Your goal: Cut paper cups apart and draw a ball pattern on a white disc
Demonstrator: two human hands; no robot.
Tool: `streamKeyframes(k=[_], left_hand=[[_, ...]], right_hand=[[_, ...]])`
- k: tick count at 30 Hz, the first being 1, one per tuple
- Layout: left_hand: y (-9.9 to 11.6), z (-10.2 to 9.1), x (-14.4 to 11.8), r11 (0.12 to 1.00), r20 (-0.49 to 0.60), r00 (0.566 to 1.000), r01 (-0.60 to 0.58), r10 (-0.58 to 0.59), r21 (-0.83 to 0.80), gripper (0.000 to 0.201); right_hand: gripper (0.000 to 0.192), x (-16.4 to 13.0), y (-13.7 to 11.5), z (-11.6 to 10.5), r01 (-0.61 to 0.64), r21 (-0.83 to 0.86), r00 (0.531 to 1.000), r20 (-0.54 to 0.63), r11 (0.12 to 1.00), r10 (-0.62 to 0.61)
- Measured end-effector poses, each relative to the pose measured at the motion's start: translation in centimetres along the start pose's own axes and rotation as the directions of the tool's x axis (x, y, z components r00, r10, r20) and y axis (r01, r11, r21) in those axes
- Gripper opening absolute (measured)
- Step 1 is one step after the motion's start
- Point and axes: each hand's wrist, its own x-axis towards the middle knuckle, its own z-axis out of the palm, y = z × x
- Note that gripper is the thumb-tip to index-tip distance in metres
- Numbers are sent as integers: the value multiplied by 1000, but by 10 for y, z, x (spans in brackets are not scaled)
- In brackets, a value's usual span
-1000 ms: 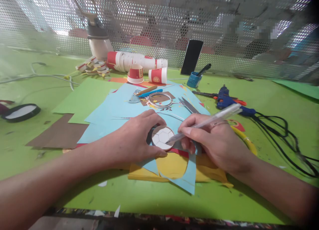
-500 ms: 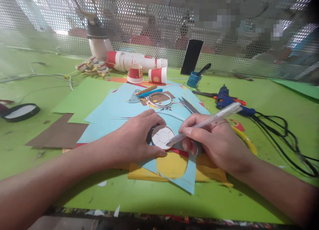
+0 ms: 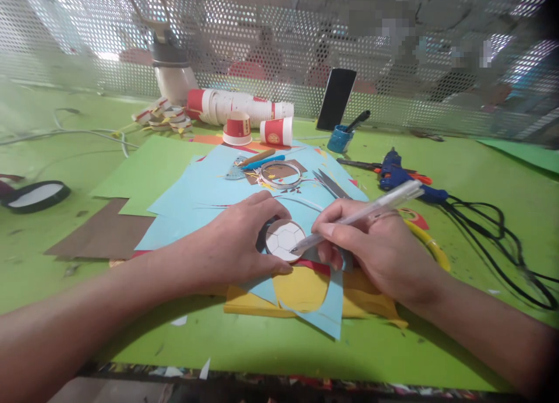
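Left hand [image 3: 238, 240] curls around the round white paper disc with drawn hexagon lines [image 3: 285, 238], pinning it; right hand [image 3: 375, 248], just beside the disc, pinches a clear plastic pen [image 3: 362, 214], tip on it

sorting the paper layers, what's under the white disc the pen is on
The white disc lies on light blue paper, with a red strip and yellow paper at its near edge. The left hand covers its left side.

Nothing legible here. The red paper cup [image 3: 276, 131] lying on its side carries a small round gold logo, too blurred to read, and the stacked cups [image 3: 238, 107] behind show only smeared print.
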Motion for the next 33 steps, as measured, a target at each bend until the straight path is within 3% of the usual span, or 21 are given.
streamKeyframes(k=[33], left_hand=[[-1, 0, -1, 1000, 7, 1000, -8, 8, 18, 43]], right_hand=[[13, -3, 4, -3, -5, 54, 1000, 14, 999, 4]])
